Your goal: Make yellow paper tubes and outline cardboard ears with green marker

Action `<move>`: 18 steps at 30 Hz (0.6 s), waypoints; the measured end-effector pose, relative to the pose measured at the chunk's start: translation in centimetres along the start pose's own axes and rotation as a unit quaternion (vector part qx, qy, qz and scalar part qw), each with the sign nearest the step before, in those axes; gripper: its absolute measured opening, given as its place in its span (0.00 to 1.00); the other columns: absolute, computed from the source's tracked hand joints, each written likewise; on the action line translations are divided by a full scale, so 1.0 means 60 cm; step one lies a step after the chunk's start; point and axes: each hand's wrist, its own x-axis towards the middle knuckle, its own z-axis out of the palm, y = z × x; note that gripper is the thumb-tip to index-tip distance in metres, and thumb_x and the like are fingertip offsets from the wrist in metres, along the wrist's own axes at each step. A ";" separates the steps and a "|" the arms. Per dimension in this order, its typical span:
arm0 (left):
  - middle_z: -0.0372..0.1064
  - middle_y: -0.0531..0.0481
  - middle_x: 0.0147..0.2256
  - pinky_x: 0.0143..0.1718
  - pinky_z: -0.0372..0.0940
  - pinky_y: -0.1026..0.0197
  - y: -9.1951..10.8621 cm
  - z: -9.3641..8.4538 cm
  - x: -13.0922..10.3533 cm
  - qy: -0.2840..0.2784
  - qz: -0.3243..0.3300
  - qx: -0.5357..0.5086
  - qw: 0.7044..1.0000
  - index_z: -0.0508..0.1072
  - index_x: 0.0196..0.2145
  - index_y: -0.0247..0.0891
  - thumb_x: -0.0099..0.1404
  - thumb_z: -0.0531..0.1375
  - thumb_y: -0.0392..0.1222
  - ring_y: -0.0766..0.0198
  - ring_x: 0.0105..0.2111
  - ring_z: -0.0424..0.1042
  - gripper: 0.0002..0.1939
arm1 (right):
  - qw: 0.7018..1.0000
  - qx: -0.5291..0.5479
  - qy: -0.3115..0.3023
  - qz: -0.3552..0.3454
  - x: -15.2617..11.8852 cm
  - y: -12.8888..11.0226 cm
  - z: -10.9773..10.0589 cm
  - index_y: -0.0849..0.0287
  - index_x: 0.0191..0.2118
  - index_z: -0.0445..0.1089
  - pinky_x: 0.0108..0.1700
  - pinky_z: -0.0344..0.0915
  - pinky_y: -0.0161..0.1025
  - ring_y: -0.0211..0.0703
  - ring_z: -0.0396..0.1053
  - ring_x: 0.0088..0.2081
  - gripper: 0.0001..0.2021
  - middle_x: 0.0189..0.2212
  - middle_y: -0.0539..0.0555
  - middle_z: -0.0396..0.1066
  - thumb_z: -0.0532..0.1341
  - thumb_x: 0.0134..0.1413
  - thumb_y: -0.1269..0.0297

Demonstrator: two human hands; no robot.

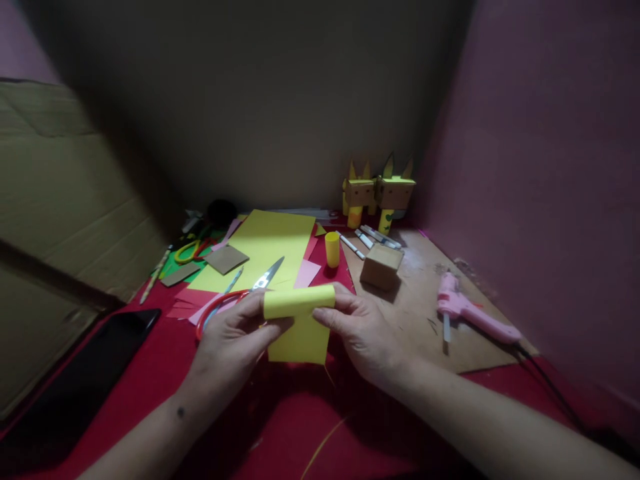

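A strip of yellow paper [299, 340] is held up between both hands, its upper end curled over into a roll. My left hand [235, 340] pinches the left end of the roll, with the thumb along its lower edge. At the right end, my right hand [367, 333] grips the same paper between thumb and fingers. Just behind my left hand lie scissors [269, 273] with red handles, blades pointing away to the right. A small yellow paper tube [333, 250] stands upright beyond my right hand.
A brown cardboard box [381, 267] and a pink glue gun [473, 312] rest on a cardboard sheet [425, 333]. Yellow sheets [273, 233] and cardboard pieces [227, 259] lie behind. Two eared box figures [360, 193] stand at the back. A dark phone-like slab [85, 387] lies left.
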 end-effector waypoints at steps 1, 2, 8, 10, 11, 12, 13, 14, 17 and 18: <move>0.78 0.50 0.34 0.38 0.71 0.61 -0.002 0.000 0.000 0.000 -0.016 -0.021 1.000 0.83 0.37 0.41 0.53 0.70 0.41 0.56 0.37 0.76 0.11 | 1.000 -0.009 -0.003 -0.006 0.000 -0.002 0.001 0.55 0.41 0.81 0.53 0.68 0.45 0.47 0.71 0.49 0.11 0.42 0.52 0.77 0.70 0.49 0.62; 0.79 0.49 0.34 0.39 0.72 0.60 -0.003 0.001 0.001 -0.001 -0.031 -0.043 0.999 0.83 0.38 0.40 0.53 0.70 0.41 0.55 0.37 0.77 0.13 | 1.000 -0.018 -0.005 -0.011 0.000 -0.004 0.001 0.55 0.41 0.81 0.53 0.68 0.46 0.47 0.72 0.48 0.11 0.40 0.52 0.77 0.70 0.50 0.61; 0.81 0.47 0.36 0.39 0.76 0.58 -0.008 0.005 0.004 -0.008 -0.090 -0.149 0.985 0.83 0.38 0.39 0.49 0.73 0.41 0.55 0.36 0.79 0.17 | 0.998 -0.057 0.003 -0.036 0.003 0.000 0.000 0.55 0.42 0.80 0.46 0.72 0.46 0.45 0.74 0.40 0.12 0.35 0.51 0.79 0.70 0.51 0.61; 0.81 0.45 0.35 0.34 0.76 0.59 -0.007 0.002 0.006 -0.012 -0.112 -0.170 0.979 0.82 0.38 0.38 0.47 0.74 0.42 0.55 0.33 0.79 0.18 | 0.995 -0.080 0.003 -0.057 0.003 -0.001 -0.002 0.54 0.41 0.80 0.46 0.72 0.46 0.46 0.73 0.41 0.11 0.36 0.50 0.78 0.71 0.49 0.63; 0.81 0.44 0.34 0.29 0.75 0.60 -0.006 0.001 0.008 -0.016 -0.124 -0.175 0.977 0.82 0.38 0.37 0.46 0.74 0.42 0.56 0.30 0.79 0.19 | 0.993 -0.095 0.004 -0.069 0.003 -0.002 -0.003 0.54 0.40 0.80 0.47 0.71 0.46 0.45 0.73 0.41 0.10 0.36 0.51 0.77 0.71 0.48 0.64; 0.81 0.43 0.32 0.26 0.74 0.61 -0.005 -0.001 0.010 -0.021 -0.136 -0.178 0.974 0.82 0.37 0.35 0.45 0.74 0.42 0.56 0.28 0.78 0.19 | 0.991 -0.110 0.006 -0.082 0.003 -0.004 -0.003 0.53 0.38 0.80 0.48 0.70 0.46 0.45 0.72 0.41 0.09 0.37 0.51 0.76 0.71 0.48 0.66; 0.81 0.43 0.31 0.24 0.73 0.61 -0.005 -0.002 0.013 -0.026 -0.147 -0.178 0.973 0.82 0.37 0.35 0.44 0.74 0.42 0.57 0.26 0.78 0.19 | 0.987 -0.125 0.012 -0.098 0.003 -0.005 -0.004 0.54 0.36 0.81 0.49 0.69 0.46 0.45 0.70 0.42 0.07 0.37 0.51 0.75 0.71 0.48 0.67; 0.80 0.43 0.29 0.22 0.72 0.62 -0.004 -0.004 0.016 -0.033 -0.155 -0.176 0.972 0.82 0.36 0.34 0.44 0.74 0.41 0.57 0.24 0.77 0.19 | 0.983 -0.141 0.018 -0.116 0.003 -0.007 -0.004 0.54 0.34 0.81 0.50 0.68 0.45 0.44 0.69 0.43 0.04 0.37 0.51 0.73 0.71 0.48 0.67; 0.79 0.42 0.26 0.16 0.67 0.65 -0.005 -0.004 0.022 -0.052 -0.163 -0.157 0.973 0.82 0.34 0.32 0.44 0.73 0.41 0.60 0.19 0.74 0.17 | 0.969 -0.180 0.032 -0.163 0.003 -0.010 -0.003 0.53 0.29 0.79 0.51 0.68 0.45 0.44 0.68 0.46 0.02 0.39 0.51 0.69 0.71 0.49 0.65; 0.78 0.42 0.25 0.14 0.64 0.66 -0.006 -0.004 0.022 -0.056 -0.158 -0.147 0.975 0.82 0.34 0.31 0.45 0.72 0.41 0.63 0.17 0.71 0.17 | 0.966 -0.187 0.037 -0.173 0.003 -0.010 -0.003 0.53 0.28 0.79 0.51 0.68 0.45 0.44 0.67 0.46 0.03 0.39 0.51 0.68 0.71 0.50 0.64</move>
